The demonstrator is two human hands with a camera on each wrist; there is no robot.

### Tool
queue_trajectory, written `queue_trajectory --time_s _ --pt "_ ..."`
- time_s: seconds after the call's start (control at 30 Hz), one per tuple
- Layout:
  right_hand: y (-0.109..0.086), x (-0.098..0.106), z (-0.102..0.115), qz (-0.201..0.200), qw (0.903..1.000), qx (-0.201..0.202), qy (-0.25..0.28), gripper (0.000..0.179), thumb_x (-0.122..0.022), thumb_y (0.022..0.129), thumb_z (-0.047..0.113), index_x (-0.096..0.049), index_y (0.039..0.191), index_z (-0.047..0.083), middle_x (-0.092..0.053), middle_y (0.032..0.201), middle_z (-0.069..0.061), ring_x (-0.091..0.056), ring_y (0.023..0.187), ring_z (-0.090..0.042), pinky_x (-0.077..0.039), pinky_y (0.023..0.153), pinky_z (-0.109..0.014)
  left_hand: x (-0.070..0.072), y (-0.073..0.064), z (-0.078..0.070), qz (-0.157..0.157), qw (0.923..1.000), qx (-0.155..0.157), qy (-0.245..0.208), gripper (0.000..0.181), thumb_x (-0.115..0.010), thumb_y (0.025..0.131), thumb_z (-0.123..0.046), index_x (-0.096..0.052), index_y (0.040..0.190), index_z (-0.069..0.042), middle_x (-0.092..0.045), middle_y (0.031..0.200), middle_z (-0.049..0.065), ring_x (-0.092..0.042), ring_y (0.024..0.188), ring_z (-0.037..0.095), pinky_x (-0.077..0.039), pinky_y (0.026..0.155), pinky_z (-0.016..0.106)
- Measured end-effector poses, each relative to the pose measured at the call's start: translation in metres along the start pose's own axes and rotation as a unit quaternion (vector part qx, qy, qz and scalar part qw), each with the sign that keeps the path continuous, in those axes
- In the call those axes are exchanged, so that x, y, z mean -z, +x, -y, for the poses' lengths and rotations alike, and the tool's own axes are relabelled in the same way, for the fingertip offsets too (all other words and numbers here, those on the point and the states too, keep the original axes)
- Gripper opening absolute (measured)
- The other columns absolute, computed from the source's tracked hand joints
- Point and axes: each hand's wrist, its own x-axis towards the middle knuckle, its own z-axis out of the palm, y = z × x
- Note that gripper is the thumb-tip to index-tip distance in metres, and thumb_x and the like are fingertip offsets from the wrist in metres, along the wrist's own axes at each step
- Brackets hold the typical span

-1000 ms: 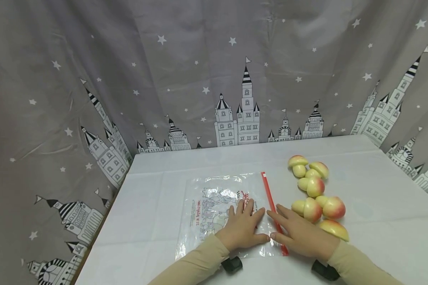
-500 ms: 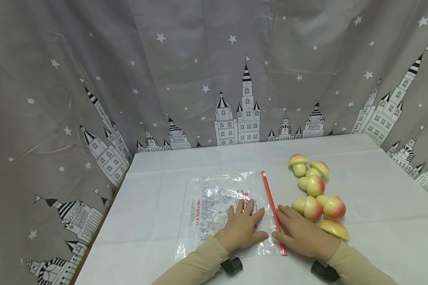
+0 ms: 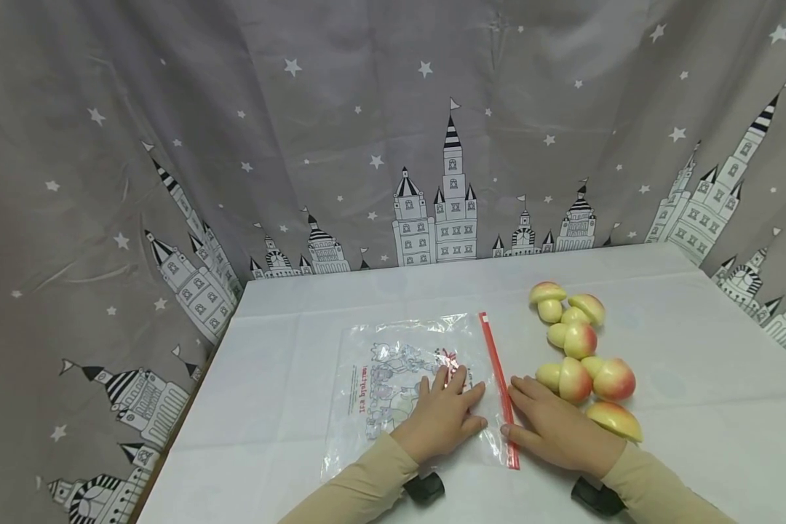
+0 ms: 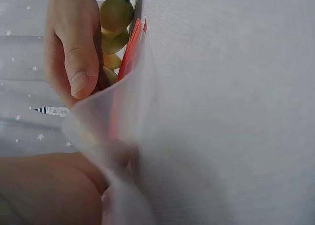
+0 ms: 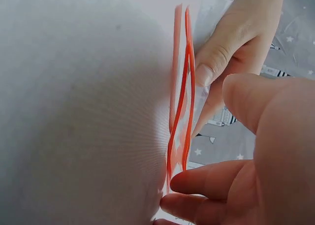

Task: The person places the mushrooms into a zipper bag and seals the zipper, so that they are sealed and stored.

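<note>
A clear plastic zip bag (image 3: 360,393) with a printed cartoon picture lies flat, its red zip edge (image 3: 493,353) toward the right. My left hand (image 3: 437,421) rests on the bag with fingers spread. My right hand (image 3: 557,429) lies palm down just right of the red edge, fingers straight, fingertips right at it. In the right wrist view the two red strips (image 5: 183,87) bow apart, leaving a narrow gap at the bag's mouth, with the right fingertips (image 5: 184,181) at its near end. In the left wrist view the bag's near side lifts in a fold (image 4: 108,112).
Several toy mushrooms (image 3: 576,340), yellow with reddish caps, stand in a loose row right of the bag. Nearest my right wrist lies a yellow-red piece (image 3: 616,421). A white cloth covers the table (image 3: 268,378); a grey castle-print curtain (image 3: 327,145) hangs behind.
My right fingertips have drawn back slightly to the right, off the bag's red edge. The lower end of that edge and my left thumb have shifted a little left. The mushrooms stay put.
</note>
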Motion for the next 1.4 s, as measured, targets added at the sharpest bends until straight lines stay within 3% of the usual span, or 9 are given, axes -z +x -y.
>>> queue_trajectory --time_s 0.3,0.53,0.7,0.9,1.27,1.4 --pt "0.0 -0.002 -0.003 -0.008 0.9999 0.009 -0.005 0.063 -0.064 0.096 0.045 -0.06 0.138 -0.001 -0.058 0.143 -0.023 -0.055 0.132 -0.045 -0.047 0.106 -0.057 -0.001 0.0 0.001 -0.002 0.9999 -0.002 -0.016 0.049 -0.059 0.099 -0.042 -0.058 0.144 -0.023 -0.05 0.154 0.014 -0.043 0.144 0.046 -0.04 0.106 0.07" --pt "-0.002 -0.002 -0.004 -0.023 0.9989 0.035 -0.022 0.041 -0.062 0.098 0.024 -0.065 0.133 0.004 -0.06 0.141 -0.021 -0.058 0.129 -0.043 -0.049 0.105 -0.056 -0.002 -0.001 0.002 0.001 0.9995 0.0 -0.033 0.045 -0.054 0.102 -0.038 -0.059 0.144 -0.023 -0.049 0.156 0.014 -0.041 0.145 0.046 -0.038 0.108 0.07" --pt "-0.002 0.0 -0.005 -0.016 0.9988 0.042 -0.022 0.042 -0.063 0.096 0.019 -0.064 0.136 0.005 -0.059 0.141 -0.022 -0.058 0.129 -0.044 -0.049 0.105 -0.057 -0.001 -0.002 0.003 -0.008 0.999 -0.004 -0.043 0.041 -0.052 0.103 -0.034 -0.063 0.141 -0.023 -0.051 0.154 0.014 -0.043 0.144 0.046 -0.038 0.108 0.071" --pt "-0.001 0.001 -0.006 -0.038 0.9979 0.052 -0.013 0.043 -0.065 0.096 0.018 -0.064 0.138 0.01 -0.062 0.137 -0.023 -0.061 0.124 -0.045 -0.051 0.101 -0.057 -0.001 -0.002 0.003 -0.024 0.998 -0.006 -0.058 0.037 -0.053 0.102 -0.029 -0.067 0.135 -0.021 -0.053 0.152 0.015 -0.044 0.143 0.048 -0.037 0.107 0.072" --pt "0.001 0.0 -0.011 -0.046 0.9958 0.077 -0.022 0.041 -0.067 0.095 0.022 -0.067 0.135 0.014 -0.062 0.137 -0.022 -0.062 0.122 -0.043 -0.052 0.099 -0.057 -0.003 0.0 0.004 -0.077 0.9905 -0.009 -0.114 0.019 -0.068 0.093 -0.02 -0.08 0.105 -0.014 -0.066 0.137 0.016 -0.054 0.134 0.048 -0.037 0.101 0.08" --pt "0.002 0.001 -0.011 -0.03 0.9971 0.068 -0.015 0.042 -0.066 0.095 0.022 -0.066 0.136 0.014 -0.059 0.14 -0.023 -0.06 0.125 -0.046 -0.05 0.101 -0.058 -0.005 0.0 0.004 -0.098 0.9861 -0.003 -0.134 0.016 -0.068 0.09 -0.017 -0.081 0.097 -0.013 -0.069 0.132 0.016 -0.056 0.132 0.047 -0.036 0.1 0.081"
